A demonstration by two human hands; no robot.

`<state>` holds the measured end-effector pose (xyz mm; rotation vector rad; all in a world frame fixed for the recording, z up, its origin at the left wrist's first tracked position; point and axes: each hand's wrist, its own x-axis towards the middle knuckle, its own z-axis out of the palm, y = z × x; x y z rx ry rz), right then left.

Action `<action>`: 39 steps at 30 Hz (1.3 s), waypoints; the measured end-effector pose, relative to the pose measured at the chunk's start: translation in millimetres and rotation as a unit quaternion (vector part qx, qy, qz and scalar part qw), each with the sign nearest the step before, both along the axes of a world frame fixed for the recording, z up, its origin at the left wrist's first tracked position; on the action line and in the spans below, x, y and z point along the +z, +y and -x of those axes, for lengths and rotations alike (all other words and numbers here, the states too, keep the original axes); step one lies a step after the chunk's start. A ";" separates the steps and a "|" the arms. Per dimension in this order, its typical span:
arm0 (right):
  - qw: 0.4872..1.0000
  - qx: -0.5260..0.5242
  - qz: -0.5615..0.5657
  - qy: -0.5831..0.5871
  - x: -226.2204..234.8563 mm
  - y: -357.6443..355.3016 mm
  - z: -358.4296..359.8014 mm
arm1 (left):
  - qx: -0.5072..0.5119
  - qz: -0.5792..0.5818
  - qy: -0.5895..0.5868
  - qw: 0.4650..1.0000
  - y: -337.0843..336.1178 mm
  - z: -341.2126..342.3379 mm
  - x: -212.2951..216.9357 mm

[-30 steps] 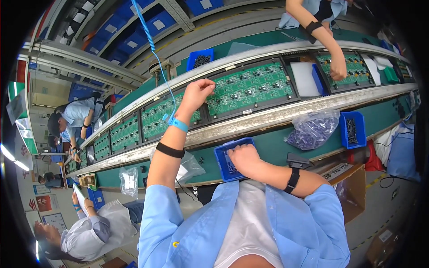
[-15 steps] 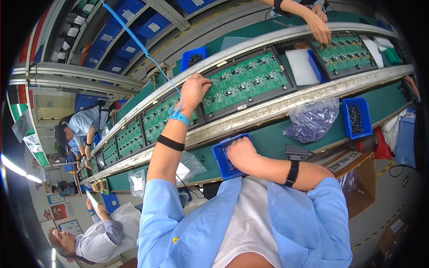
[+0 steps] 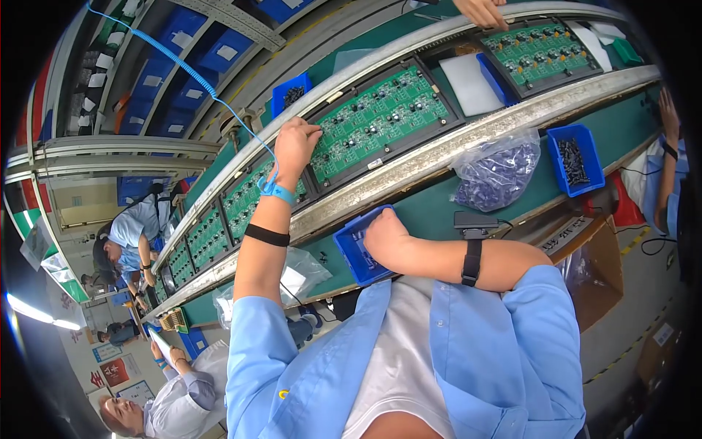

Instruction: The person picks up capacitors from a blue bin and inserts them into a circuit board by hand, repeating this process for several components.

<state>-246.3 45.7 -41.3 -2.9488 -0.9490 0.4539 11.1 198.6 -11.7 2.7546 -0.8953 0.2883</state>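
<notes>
My left hand (image 3: 295, 150) is closed in a pinch at the upper left corner of a green circuit board (image 3: 380, 121), which lies in a black frame on the rail line. Whatever the fingertips hold is too small to make out. A blue coiled cord runs to the blue wrist strap (image 3: 277, 192) on that arm. My right hand (image 3: 385, 238) is curled down inside a blue bin (image 3: 357, 272) at the bench's near edge. Small pale or purplish parts show in the bin. The right fingertips are hidden behind the hand's back.
A clear bag of purple parts (image 3: 501, 175) and a blue bin of black parts (image 3: 575, 161) stand to the right. Another bin (image 3: 291, 95) sits beyond the rail. A co-worker's hand (image 3: 482, 11) hovers by another board (image 3: 540, 55). A small black box (image 3: 474, 221) lies near my right forearm.
The whole view has shifted a little. My right hand sits deeper in the bin, while my left stays at the board's corner. The co-worker's hand has drawn back toward the far board's edge.
</notes>
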 end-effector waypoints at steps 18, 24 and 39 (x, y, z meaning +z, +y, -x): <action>0.880 -0.095 -0.465 0.008 31.8 -39.6 -23.1 | -0.011 -0.002 -0.078 0.997 -13.3 3.5 -8.3; 0.659 -0.215 -0.707 0.143 39.3 -88.9 -93.1 | 0.001 0.128 -0.039 0.991 -7.4 50.5 14.7; 0.787 -0.296 -0.523 0.135 45.4 -97.0 -183.1 | -0.103 -0.070 0.196 0.973 -57.9 265.5 -47.7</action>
